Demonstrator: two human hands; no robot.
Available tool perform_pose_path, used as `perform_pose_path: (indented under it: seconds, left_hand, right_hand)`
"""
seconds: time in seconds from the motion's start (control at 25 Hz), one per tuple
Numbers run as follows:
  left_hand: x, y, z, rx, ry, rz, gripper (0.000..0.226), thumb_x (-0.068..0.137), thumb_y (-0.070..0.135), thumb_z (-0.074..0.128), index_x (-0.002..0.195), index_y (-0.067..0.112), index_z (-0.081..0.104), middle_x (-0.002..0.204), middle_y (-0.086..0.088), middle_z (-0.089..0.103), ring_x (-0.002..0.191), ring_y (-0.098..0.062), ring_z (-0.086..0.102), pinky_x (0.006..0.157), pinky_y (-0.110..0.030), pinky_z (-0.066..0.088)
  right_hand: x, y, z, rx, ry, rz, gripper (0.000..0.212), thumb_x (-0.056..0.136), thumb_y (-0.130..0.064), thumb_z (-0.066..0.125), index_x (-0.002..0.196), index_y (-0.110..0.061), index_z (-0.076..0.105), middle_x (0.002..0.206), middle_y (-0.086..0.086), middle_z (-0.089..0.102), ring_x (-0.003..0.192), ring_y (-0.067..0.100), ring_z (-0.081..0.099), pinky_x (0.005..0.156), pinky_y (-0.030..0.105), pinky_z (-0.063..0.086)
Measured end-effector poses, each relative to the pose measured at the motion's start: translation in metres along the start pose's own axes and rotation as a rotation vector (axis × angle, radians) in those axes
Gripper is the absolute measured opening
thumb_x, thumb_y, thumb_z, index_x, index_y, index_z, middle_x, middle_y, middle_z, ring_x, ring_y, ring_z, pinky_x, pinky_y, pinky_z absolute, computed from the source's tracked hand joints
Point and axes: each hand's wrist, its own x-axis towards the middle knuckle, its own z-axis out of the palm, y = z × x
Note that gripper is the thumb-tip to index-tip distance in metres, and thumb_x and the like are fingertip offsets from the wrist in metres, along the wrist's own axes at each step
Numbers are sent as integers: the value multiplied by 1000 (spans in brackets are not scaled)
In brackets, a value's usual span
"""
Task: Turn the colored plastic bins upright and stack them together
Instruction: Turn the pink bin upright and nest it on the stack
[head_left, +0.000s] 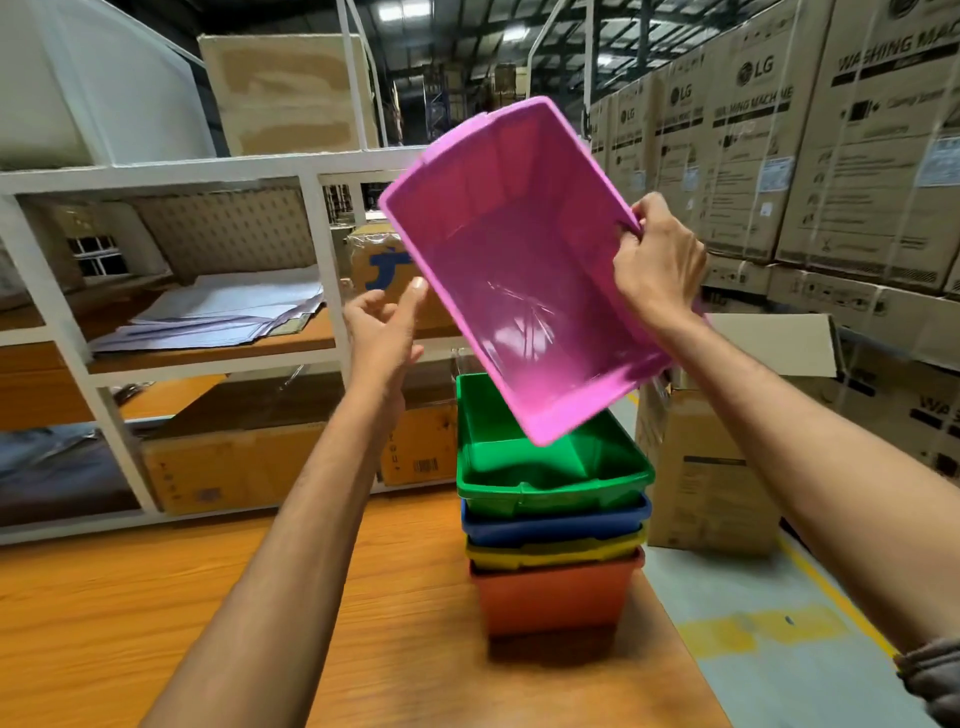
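- the pink bin (519, 270) is up in the air, centre of the frame, mouth tipped towards us and base slanting away to the lower right. we read that as mid-turn, being brought round to sit upright.
- the right hand (657, 270) clamps the rim on the bin's right side, fingers curled over the edge. one hand on the rim is enough to swing a light, empty tub.
- the left hand (384, 332) is released, fingers spread and palm turned to the bin's lower left edge. it's just beside the rim, though we cannot tell if the thumb touches, and it looks ready to steady that side.
- the pink bin's low corner hangs over the green bin (556, 486), directly above the stack (556, 540), so the drop looks lined up.
- the stack sits at the right end of the worktop (260, 597), lower centre of the frame, all mouths up so each one nests in the next.
- the count: one green on top, one blue bin (556, 525), one yellow bin (556, 553) and one orange bin (556, 597) at the bottom. that's four nested, plus the pink one aloft, five bins in all.
- two hands, one gripping and one free.
- behind them are a white rack (322, 249) on the left and cardboard boxes (857, 156) stacked on the right.
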Motion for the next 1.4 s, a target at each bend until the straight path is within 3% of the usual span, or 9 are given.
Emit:
perform_pose_path:
  seconds: [0.2, 0.4, 0.56, 0.64, 0.76, 0.92, 1.12, 1.24, 1.4]
  left_hand:
    - [1, -11, 22, 29, -79, 154, 33, 106, 23, 54, 139, 20, 54, 127, 0, 67, 103, -11, 71, 77, -28, 61]
    - [3, 1, 15, -96, -242, 100, 40, 107, 46, 44, 135, 23, 61, 127, 1, 72, 112, -12, 70, 88, -35, 59]
    - [9, -9, 14, 1, -323, 107, 50, 96, -1, 64, 142, 16, 58, 128, -1, 71, 113, -15, 70, 87, -29, 59]
    - [16, -6, 8, -48, -290, -28, 52, 92, -7, 65, 139, 16, 62, 121, 0, 74, 109, -15, 71, 88, -32, 58]
    - [28, 1, -3, -13, -315, -183, 47, 92, -1, 67, 133, 22, 66, 115, 0, 76, 104, -15, 71, 95, -39, 57]
    - [42, 6, -5, 92, -387, -334, 42, 94, 4, 68, 131, 23, 65, 105, -3, 75, 84, -11, 70, 76, -35, 64]
    - [60, 9, -2, 118, -459, -467, 30, 95, 7, 66, 123, 17, 68, 105, -8, 73, 94, -20, 72, 68, -36, 65]
    - [68, 10, 3, 159, -434, -488, 18, 96, 7, 66, 111, 15, 69, 100, -8, 73, 99, -22, 70, 76, -40, 63]
    - [71, 8, 9, 213, -388, -541, 4, 96, 10, 67, 99, 9, 64, 77, -4, 72, 81, -18, 72, 77, -38, 62]
  right_hand:
    - [-24, 7, 3, 238, -103, 229, 20, 92, -34, 61, 107, -20, 64, 109, 3, 74, 104, 32, 66, 79, 35, 42]
    - [-25, 27, 2, 378, -176, 306, 19, 86, -22, 66, 103, -24, 73, 103, -3, 75, 97, 21, 69, 87, 35, 54]
    - [-20, 26, 8, 701, -297, 450, 27, 91, -3, 62, 108, -18, 76, 82, -2, 75, 67, 13, 62, 65, 27, 50]
    - [-14, 23, 1, 872, -426, 512, 24, 97, 0, 58, 109, -10, 75, 69, -8, 71, 58, 6, 61, 55, 21, 49]
    - [-5, 26, -19, 898, -760, 533, 28, 101, 0, 52, 116, -14, 71, 82, -5, 72, 57, 0, 64, 54, 16, 55]
    - [13, 38, -29, 923, -1073, 685, 32, 99, -2, 57, 122, -19, 71, 85, -1, 73, 66, 7, 68, 61, 22, 58]
    - [27, 49, -22, 941, -1181, 810, 41, 95, 2, 56, 127, -22, 64, 110, 2, 69, 81, 12, 70, 93, 28, 53]
    - [26, 46, -15, 928, -1133, 837, 43, 95, 4, 55, 128, -22, 62, 104, 3, 72, 75, 13, 73, 82, 27, 59]
    - [22, 43, -4, 886, -1045, 941, 51, 92, 4, 54, 138, -18, 49, 88, 7, 74, 66, 18, 75, 63, 31, 64]
